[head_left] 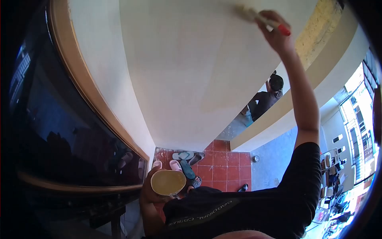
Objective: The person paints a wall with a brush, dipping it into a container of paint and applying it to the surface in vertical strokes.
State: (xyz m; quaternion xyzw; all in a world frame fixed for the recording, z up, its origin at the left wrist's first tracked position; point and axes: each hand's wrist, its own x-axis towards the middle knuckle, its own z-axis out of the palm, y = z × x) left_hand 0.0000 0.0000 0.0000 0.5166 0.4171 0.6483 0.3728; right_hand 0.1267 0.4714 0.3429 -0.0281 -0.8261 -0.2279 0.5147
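My right hand [274, 24], raised high at the upper right, is closed around the handle of a paintbrush [252, 15]. The handle ends in red. Its pale bristles are blurred and lie against or very close to the off-white wall [179, 71]; contact cannot be told. Low down near my body, my left hand [148, 190] grips a small round tub [175, 195] from its left side. Yellowish liquid [168, 182] shows inside it. Part of the left fingers is hidden behind the tub.
A dark window [75, 131] with a wooden frame [93, 103] borders the left. Several slippers [183, 155] lie on red floor tiles [220, 159] below. Past the wall's right edge, another person [267, 101] in dark clothing is low down. A ledge [274, 119] runs alongside.
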